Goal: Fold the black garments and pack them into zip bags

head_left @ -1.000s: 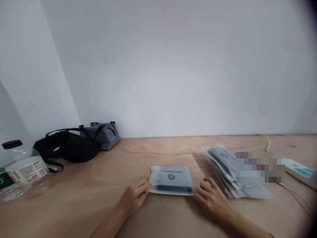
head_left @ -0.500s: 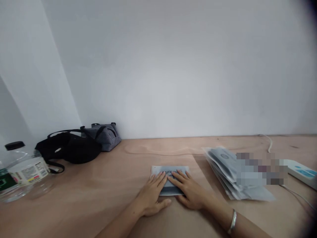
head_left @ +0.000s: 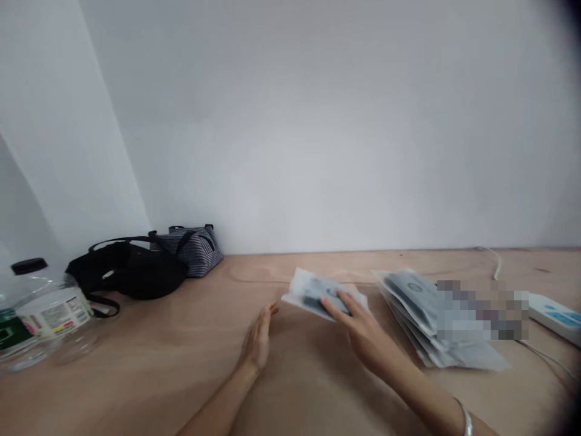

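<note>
My right hand (head_left: 358, 327) grips a clear plastic pouch (head_left: 313, 289) with a dark item inside and holds it tilted just above the wooden table (head_left: 158, 363). Its fingers lie over the pouch's near right part. My left hand (head_left: 258, 339) is open, fingers stretched out, edge down on the table just left of the pouch, not touching it. A stack of similar pouches (head_left: 408, 303) lies to the right of my right hand.
A black bag (head_left: 129, 272) and a striped pouch bag (head_left: 195, 245) sit at the back left by the wall. A clear plastic bottle (head_left: 40, 312) stands at the far left. A white power strip (head_left: 556, 315) with a cable lies at the right edge.
Both hands were pressing flat on the pouch on the table. Now my right hand has lifted it up and away toward the stack, and my left hand has come off it.
</note>
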Demonstrator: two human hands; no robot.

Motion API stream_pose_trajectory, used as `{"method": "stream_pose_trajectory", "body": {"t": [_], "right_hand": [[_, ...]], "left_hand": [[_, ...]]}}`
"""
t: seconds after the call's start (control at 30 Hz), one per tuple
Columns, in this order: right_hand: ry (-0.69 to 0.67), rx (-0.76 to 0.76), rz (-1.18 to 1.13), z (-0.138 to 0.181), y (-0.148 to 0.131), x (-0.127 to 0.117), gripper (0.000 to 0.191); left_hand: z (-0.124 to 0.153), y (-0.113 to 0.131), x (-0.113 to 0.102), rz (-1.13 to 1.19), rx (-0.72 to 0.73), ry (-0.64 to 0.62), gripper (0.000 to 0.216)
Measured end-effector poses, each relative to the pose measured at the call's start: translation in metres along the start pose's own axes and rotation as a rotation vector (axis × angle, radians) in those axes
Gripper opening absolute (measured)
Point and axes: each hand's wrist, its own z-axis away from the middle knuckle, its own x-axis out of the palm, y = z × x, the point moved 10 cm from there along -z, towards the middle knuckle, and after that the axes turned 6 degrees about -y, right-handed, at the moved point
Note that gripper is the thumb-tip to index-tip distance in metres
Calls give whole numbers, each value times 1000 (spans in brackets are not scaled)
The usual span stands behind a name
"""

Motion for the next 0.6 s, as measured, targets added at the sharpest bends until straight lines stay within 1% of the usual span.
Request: {"method": "stream_pose_trajectory", "body": {"t": [0.07, 0.13, 0.2, 0.23, 0.27, 0.3, 0.37, 0.43, 0.47, 0.5, 0.53, 0.6], "right_hand": [[114, 110, 106, -1, 21, -34, 83], [177, 254, 216, 0, 48, -66, 79], [196, 396, 311, 3, 76, -87, 71], [195, 462, 343, 6, 91, -93, 66], [180, 528, 359, 10, 105, -95, 63], [145, 596, 352, 15, 120, -91, 60], [9, 747, 276, 27, 149, -70, 55], [-126, 857, 202, 40, 166, -44, 46], [-157, 878, 195, 43, 168, -37, 43], [-152, 867, 214, 43, 165, -34, 42], [-118, 824, 250, 38, 158, -35, 43], [-27, 669, 309, 22, 131, -39, 45]], "left_hand": [[0, -1, 3, -39, -4, -18, 56], [1, 2, 7, -84, 0, -46, 53], [3, 6, 10, -138, 8, -72, 51], [4, 9, 11, -166, 13, -84, 51], [4, 11, 12, -196, 20, -96, 50], [4, 14, 14, -226, 29, -109, 49], [5, 20, 17, -286, 49, -135, 47], [6, 24, 21, -345, 71, -161, 45], [6, 26, 23, -375, 82, -174, 45], [7, 28, 25, -405, 93, -185, 44], [7, 29, 27, -436, 103, -195, 43], [8, 30, 31, -498, 119, -209, 42]]}}
